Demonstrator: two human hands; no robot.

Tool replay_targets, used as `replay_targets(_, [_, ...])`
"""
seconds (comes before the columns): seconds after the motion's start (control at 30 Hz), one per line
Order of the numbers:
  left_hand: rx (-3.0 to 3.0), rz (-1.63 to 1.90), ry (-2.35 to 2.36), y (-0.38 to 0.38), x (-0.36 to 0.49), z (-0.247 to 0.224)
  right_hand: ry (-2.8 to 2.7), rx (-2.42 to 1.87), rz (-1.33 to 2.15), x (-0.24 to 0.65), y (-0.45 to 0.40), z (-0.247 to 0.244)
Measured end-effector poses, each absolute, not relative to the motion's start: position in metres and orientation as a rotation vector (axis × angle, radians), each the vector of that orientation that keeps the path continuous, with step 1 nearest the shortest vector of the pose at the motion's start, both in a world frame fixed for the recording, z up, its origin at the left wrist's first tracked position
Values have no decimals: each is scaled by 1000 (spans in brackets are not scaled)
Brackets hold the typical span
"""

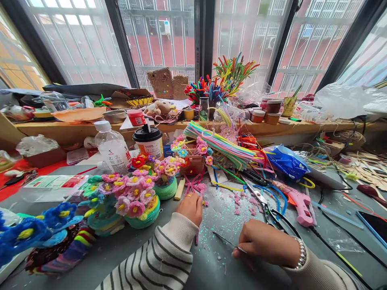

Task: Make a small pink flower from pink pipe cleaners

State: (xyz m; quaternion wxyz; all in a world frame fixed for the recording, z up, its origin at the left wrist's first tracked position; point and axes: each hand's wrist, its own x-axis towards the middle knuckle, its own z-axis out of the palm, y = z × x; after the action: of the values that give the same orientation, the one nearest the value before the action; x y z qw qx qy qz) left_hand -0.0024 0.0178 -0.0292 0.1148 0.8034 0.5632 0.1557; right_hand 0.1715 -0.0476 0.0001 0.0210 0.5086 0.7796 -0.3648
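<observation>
My left hand (190,207) is closed around a pink fuzzy stem; small pink petals show above the fingers and a pink end hangs below them. In my right hand (256,241) is a thin, pointed metal tool (225,238), pinched between thumb and fingers, its tip toward my left hand. Between and beyond the hands, small pink pieces (236,203) and shiny glitter lie on the grey table (208,278). Left of my left hand stand pots of pink fuzzy flowers (136,193). A cream stick (179,188) lies just behind it.
Black-handled scissors (260,196) and a pink glue gun (299,203) lie behind my right hand. Further back are bundled pastel pipe cleaners (217,143), a blue packet (287,163), a lidded cup (148,143) and a plastic bottle (113,149). A phone (375,227) lies far right.
</observation>
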Motion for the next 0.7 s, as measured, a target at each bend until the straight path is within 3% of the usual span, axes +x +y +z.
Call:
replay_targets(0.4, [2335,422,1675,17,-3,-27,2377,1785,-966,185,-46,-9])
replay_targets(0.57, [2336,415,1688,16,-2,-26,2459,1538,-1001,180,-53,-8])
replay_targets(0.7, [2332,416,1687,16,-1,-25,2410,1619,-959,179,-55,-7])
